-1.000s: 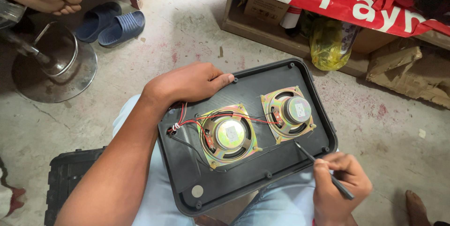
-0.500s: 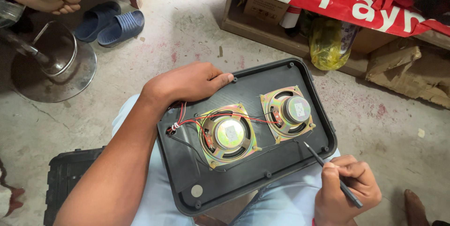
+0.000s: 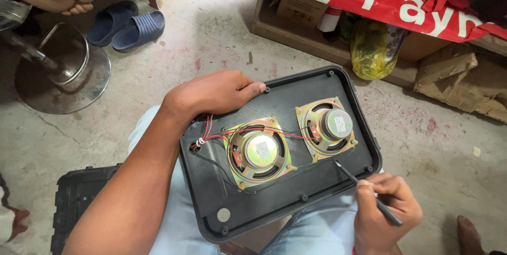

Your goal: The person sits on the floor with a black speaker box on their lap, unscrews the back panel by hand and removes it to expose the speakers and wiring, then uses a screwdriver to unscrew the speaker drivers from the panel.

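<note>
Small change over the last second: the right hand (image 3: 384, 214) has slid down and to the right, and the thin dark screwdriver (image 3: 365, 191) it pinches like a pen has swung with it. The tip now sits at the lower corner of the right-hand square speaker with the yellowish metal frame (image 3: 327, 127), where a moment ago it lay further left, in the gap between the two speakers. My read is that the work has shifted onto that corner's fixing, but I can't tell whether the tip is actually seated in a screw.

The left hand (image 3: 214, 93) hasn't budged — it lies palm down with fingers stretched along the top edge of the black plastic back panel with rounded corners (image 3: 296, 88), pressing rather than gripping. The panel rests across the person's lap, on light blue trousers. The left-hand speaker (image 3: 259, 151) sits near the panel's middle, with red and black wires (image 3: 227, 133) running from a hole at the left edge across to both units.

Around it is a stained, speckled concrete floor (image 3: 211, 28). A pair of blue slippers (image 3: 127, 25) lies at upper left beside a round metal stand base (image 3: 66, 72), and somebody else's bare foot pokes in at the corner. There's a yellow plastic bag (image 3: 372, 49) under a red banner, with crumpled cardboard to its right.
</note>
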